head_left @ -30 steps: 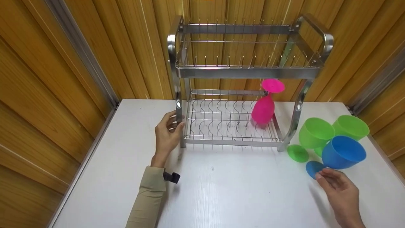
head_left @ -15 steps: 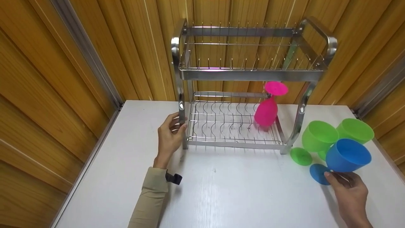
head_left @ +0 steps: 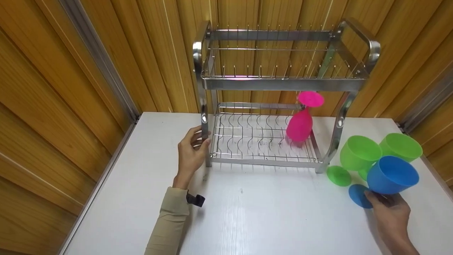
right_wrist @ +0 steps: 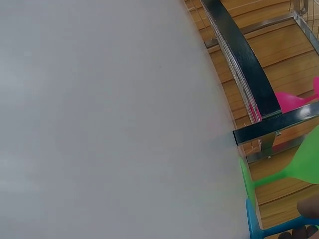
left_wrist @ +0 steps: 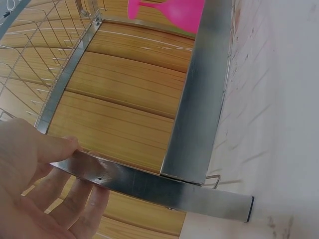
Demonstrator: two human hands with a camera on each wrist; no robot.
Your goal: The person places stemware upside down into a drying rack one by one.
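A two-tier metal dish rack (head_left: 262, 162) stands at the back of the table. My left hand (head_left: 192, 152) holds its front left post, thumb on one side and fingers behind, as the left wrist view also shows around the metal post (left_wrist: 134, 181). At the right, my right hand (head_left: 392, 214) has its thumb and fingers around the stem of an upright blue plastic goblet (head_left: 393, 175). The blue stem (right_wrist: 279, 229) shows between them in the right wrist view. The goblet's foot is on the table. A pink goblet (head_left: 300, 125) stands upside down on the rack's lower tier.
Two green goblets (head_left: 360, 153) stand upright beside the blue one, close to the rack's front right leg. Wood-patterned panels (head_left: 170, 53) rise behind the white table (head_left: 247, 212) and along both sides. Thin upright prongs line the rack's upper tier.
My right hand has moved in from the edge of the blue goblet's foot and closed around its stem. The left hand keeps its hold on the post. The head view has shifted slightly.
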